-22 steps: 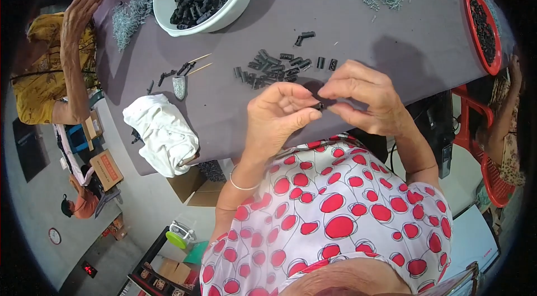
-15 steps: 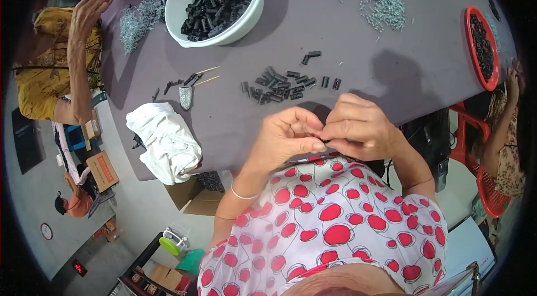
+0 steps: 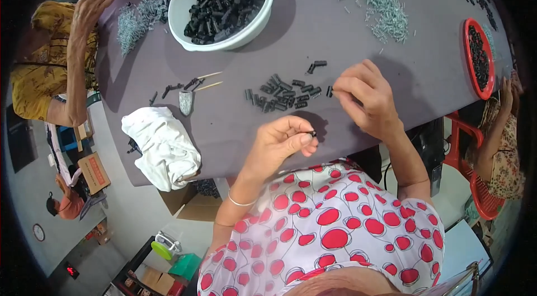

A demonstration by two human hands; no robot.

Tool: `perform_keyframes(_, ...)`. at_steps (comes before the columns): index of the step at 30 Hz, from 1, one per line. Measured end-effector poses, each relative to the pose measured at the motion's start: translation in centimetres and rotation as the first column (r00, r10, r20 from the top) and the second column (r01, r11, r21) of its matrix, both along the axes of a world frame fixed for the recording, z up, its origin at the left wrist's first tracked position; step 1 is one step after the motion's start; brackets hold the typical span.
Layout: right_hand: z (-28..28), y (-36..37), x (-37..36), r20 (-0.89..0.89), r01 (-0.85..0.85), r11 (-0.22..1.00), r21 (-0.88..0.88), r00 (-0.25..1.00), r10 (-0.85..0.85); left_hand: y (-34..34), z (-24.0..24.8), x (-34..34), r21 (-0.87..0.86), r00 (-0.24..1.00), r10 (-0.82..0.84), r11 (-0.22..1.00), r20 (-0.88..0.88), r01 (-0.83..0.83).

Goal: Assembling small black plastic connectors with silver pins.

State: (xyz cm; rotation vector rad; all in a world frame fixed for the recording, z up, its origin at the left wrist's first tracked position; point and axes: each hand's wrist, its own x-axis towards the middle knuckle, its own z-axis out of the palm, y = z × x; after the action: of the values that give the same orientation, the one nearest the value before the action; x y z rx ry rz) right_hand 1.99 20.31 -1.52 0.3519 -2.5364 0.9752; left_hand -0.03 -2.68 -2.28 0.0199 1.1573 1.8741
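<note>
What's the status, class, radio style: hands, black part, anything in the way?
Left hand pinching small black part. Right hand at a black tube beside the tube pile; grip unclear. White bowl beyond, apart from both hands.

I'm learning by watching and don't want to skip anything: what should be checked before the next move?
1. Left hand holding the small black part: ok, pinched near the fingertips.
2. Right hand holding a part: cannot tell, its grip is hidden.
3. Black cylinders close by: ok, grouped just beyond the left hand.
4. Silvery springs contained: not ok, loose on the table.
5. White cloth clear of that group: ok, apart to the left.
</note>
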Motion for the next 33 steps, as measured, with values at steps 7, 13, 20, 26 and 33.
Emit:
perform_keyframes(7,0.1,0.2,-3.8,0.018,0.015,0.981,0.195,1.0,-0.019,0.2,-0.6,0.3,0.019,0.998,0.054,0.998,0.011,-0.054)
perform_keyframes(13,-0.2,-0.5,-5.5,-0.052,-0.169,0.893,0.417,0.976,0.209,0.4,-0.8,0.4,0.039,0.998,0.069,0.997,-0.014,-0.069)
perform_keyframes(20,-0.6,-0.5,-7.0,-0.023,-0.316,0.812,0.491,0.927,0.375,0.5,-1.0,0.3,0.008,0.998,0.052,0.999,-0.033,-0.052)
perform_keyframes(26,0.2,-1.0,-6.2,0.026,-0.184,0.982,0.043,0.983,0.183,0.3,-0.9,0.3,0.042,0.995,0.096,0.994,0.04,-0.098)
perform_keyframes(33,1.7,-1.2,-0.9,0.55,0.329,0.573,-0.751,0.791,0.266,1.3,0.2,-0.5,0.085,0.964,0.226,0.967,0.137,-0.239)
